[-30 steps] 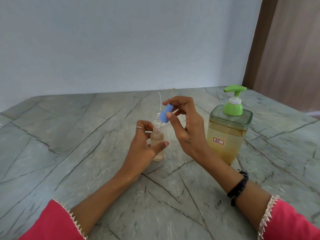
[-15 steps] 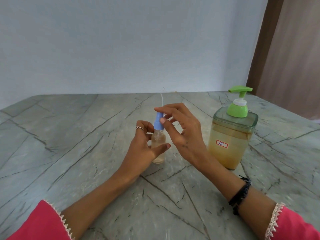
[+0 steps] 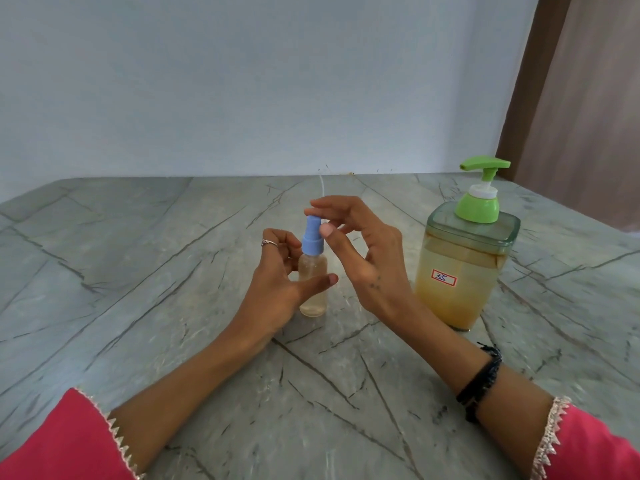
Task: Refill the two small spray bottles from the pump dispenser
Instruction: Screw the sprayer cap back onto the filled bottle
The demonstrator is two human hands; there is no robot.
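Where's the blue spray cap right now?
In the head view, the blue spray cap sits atop the small bottle at table centre, between the left hand and right hand, left of the pump dispenser.

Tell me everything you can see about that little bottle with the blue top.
The small spray bottle is a clear, plastic-looking cylinder with rounded shoulders, holding pale yellowish liquid nearly up to its neck. A light blue spray cap sits on the neck. It stands upright on the marbled grey table, left of the pump dispenser. The left hand grips its body, thumb across the front. The right hand touches the cap's top with its fingertips.
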